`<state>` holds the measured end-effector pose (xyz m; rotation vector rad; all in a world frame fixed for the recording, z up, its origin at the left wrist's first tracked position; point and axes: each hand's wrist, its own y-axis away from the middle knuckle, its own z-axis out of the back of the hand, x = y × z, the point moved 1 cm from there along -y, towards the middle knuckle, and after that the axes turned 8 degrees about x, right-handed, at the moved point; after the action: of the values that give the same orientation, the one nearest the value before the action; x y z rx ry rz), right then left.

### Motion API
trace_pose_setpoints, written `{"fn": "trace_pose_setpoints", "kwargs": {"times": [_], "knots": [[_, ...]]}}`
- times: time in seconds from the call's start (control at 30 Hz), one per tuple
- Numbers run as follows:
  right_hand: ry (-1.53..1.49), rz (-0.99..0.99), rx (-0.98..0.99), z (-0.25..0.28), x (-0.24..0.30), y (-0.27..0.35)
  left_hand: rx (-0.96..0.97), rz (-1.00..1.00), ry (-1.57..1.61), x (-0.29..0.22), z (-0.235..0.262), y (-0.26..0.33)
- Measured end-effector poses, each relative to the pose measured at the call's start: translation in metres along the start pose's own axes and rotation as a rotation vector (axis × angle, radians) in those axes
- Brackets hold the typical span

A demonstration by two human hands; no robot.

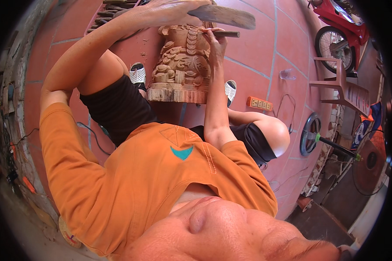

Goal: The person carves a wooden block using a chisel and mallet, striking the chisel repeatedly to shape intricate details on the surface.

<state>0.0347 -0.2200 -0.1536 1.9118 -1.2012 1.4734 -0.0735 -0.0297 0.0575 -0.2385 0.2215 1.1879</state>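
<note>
Between my feet stands a carved wooden figure (183,65) on a rough wood base, with a strand of carved coins down its front. My left hand (175,12), at the top edge, is closed on a flat wooden mallet (231,18); its broad, worn end points right, passing over the figure's top and hiding part of it. Just below the mallet, my right hand (217,40) pinches a chisel (231,34) by its dark round shaft. The chisel lies nearly level, its left end at the upper part of the carving. Mallet and chisel look apart.
A red crate (92,19) of several tools lies at the upper left. On the tiled floor to the right are an orange power strip (260,103) with a cord and a clear cup (287,74). Farther right stand a plastic chair (346,89), a red motorbike (342,21) and a fan (371,161).
</note>
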Motion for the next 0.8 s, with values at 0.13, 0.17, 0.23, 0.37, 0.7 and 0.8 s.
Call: {"fn": "trace_pose_setpoints", "kwargs": {"times": [0.13, 0.17, 0.23, 0.37, 0.7, 0.8], "knots": [[0.056, 0.000, 0.024, -0.002, -0.001, -0.004, -0.025, -0.016, 0.082, -0.013, 0.006, -0.002], [0.061, 0.008, 0.027, 0.000, -0.003, -0.005, -0.037, -0.038, 0.101, -0.015, 0.006, -0.004], [0.073, 0.025, 0.033, 0.004, -0.006, -0.006, -0.053, -0.071, 0.111, -0.020, 0.005, -0.010], [0.160, 0.012, 0.072, 0.003, -0.007, -0.013, 0.021, -0.001, 0.022, -0.017, -0.007, -0.020], [0.147, 0.014, 0.083, 0.011, -0.014, -0.019, -0.056, -0.035, 0.065, -0.028, -0.006, -0.024], [0.215, 0.012, 0.095, 0.011, -0.014, -0.019, -0.024, -0.005, 0.041, -0.030, -0.006, -0.024]]}}
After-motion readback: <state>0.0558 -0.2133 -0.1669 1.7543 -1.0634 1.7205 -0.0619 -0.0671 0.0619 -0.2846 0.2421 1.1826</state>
